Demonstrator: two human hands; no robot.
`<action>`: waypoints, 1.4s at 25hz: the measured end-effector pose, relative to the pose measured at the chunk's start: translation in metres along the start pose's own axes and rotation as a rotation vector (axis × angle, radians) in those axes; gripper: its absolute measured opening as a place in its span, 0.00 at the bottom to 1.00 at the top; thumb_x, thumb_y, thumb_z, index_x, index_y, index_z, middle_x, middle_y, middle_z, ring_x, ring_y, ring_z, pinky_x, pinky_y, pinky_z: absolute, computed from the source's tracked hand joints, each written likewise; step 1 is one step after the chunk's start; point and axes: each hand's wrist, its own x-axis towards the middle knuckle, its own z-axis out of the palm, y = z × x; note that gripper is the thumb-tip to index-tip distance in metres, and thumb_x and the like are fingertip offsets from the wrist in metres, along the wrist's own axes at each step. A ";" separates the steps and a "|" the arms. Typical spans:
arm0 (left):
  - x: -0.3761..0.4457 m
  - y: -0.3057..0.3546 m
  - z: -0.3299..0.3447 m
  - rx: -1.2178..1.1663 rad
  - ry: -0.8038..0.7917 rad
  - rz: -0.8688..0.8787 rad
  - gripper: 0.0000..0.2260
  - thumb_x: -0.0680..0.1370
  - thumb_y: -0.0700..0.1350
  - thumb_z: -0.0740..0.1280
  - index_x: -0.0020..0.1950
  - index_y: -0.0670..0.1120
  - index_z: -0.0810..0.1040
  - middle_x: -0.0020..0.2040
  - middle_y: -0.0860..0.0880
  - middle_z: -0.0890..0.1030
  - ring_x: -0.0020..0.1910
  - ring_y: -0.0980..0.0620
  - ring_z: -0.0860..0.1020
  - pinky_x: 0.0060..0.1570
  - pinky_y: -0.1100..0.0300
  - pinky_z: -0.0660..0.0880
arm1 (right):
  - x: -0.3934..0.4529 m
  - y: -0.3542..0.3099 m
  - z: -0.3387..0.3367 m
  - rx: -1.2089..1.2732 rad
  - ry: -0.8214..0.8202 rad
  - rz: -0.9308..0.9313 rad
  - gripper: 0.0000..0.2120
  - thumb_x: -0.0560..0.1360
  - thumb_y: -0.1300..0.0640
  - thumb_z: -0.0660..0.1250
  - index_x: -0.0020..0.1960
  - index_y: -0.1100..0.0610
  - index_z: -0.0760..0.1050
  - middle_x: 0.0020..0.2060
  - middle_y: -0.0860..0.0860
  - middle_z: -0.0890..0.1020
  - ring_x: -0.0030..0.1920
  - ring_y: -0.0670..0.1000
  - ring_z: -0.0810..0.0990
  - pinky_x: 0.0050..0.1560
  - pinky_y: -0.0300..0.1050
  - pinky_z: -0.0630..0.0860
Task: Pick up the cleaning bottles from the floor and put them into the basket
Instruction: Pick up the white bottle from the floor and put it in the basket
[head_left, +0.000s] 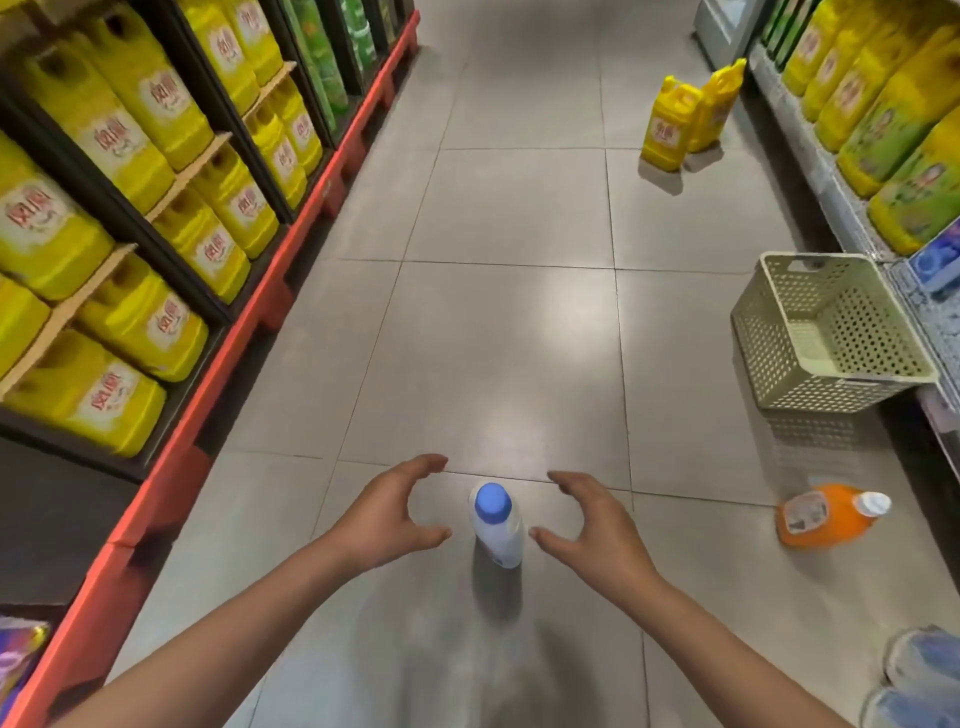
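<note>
Both hands, left hand (395, 512) and right hand (589, 525), flank the upright white bottle (497, 525) on the floor, fingers spread and empty, likely to clasp it; the basket (831, 332) waits well right of it.

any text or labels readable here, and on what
Nothing reads clearly.
Yellow jugs on the left shelves: red characters on a pale label, too blurred to quote.
Yellow jugs on the floor: same kind of label, too small.
Orange bottle: label unreadable.
White bottle with blue cap: no text visible.
</note>
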 end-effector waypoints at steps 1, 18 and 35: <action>0.010 -0.014 0.011 0.002 -0.011 0.004 0.34 0.65 0.45 0.75 0.69 0.51 0.65 0.62 0.58 0.70 0.64 0.59 0.68 0.61 0.67 0.64 | 0.008 0.012 0.011 0.000 -0.004 -0.014 0.30 0.65 0.51 0.73 0.65 0.48 0.67 0.61 0.43 0.73 0.60 0.43 0.72 0.56 0.35 0.66; 0.103 -0.097 0.106 -0.009 -0.175 0.150 0.32 0.60 0.46 0.77 0.54 0.71 0.66 0.53 0.76 0.73 0.55 0.73 0.70 0.55 0.74 0.68 | 0.055 0.094 0.122 0.004 -0.022 -0.116 0.37 0.59 0.48 0.74 0.63 0.41 0.61 0.59 0.39 0.75 0.54 0.43 0.75 0.53 0.40 0.74; 0.121 -0.081 0.111 -0.055 -0.115 0.284 0.30 0.55 0.52 0.80 0.54 0.60 0.72 0.51 0.59 0.79 0.53 0.49 0.78 0.58 0.48 0.75 | 0.062 0.106 0.096 0.044 0.036 -0.132 0.33 0.59 0.52 0.72 0.61 0.39 0.65 0.43 0.44 0.82 0.42 0.47 0.78 0.45 0.43 0.77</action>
